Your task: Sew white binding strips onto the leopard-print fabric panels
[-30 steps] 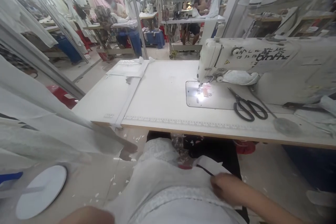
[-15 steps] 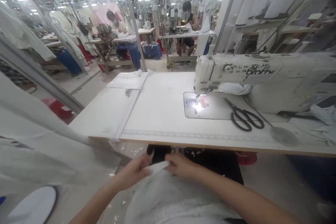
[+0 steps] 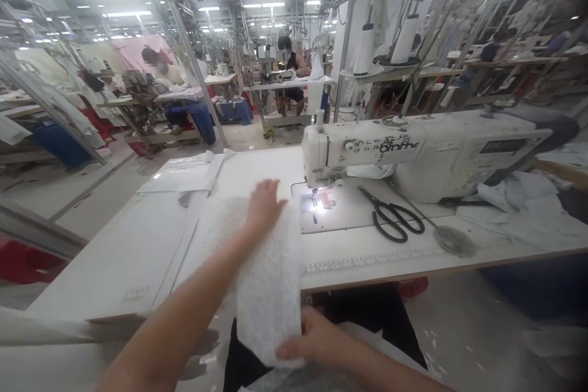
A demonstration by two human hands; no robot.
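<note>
A strip of white textured fabric (image 3: 266, 282) lies over the near edge of the white sewing table (image 3: 151, 239), with one end hanging down toward my lap. My left hand (image 3: 264, 205) rests flat on its far end, fingers stretched out, just left of the needle area. My right hand (image 3: 315, 340) pinches the fabric's lower end below the table edge. The white sewing machine (image 3: 413, 150) stands to the right, its lamp lighting the metal needle plate (image 3: 321, 205).
Black scissors (image 3: 395, 220) and a flat grey tool (image 3: 452, 239) lie on the table right of the needle. White cloth pieces (image 3: 519, 205) pile at the far right. Folded white pieces (image 3: 184, 171) sit at the table's back left. Other people work at stations behind.
Both hands rose from my lap with the white fabric. The left hand laid it onto the table and now presses it flat; the view tilted up and shifted.
</note>
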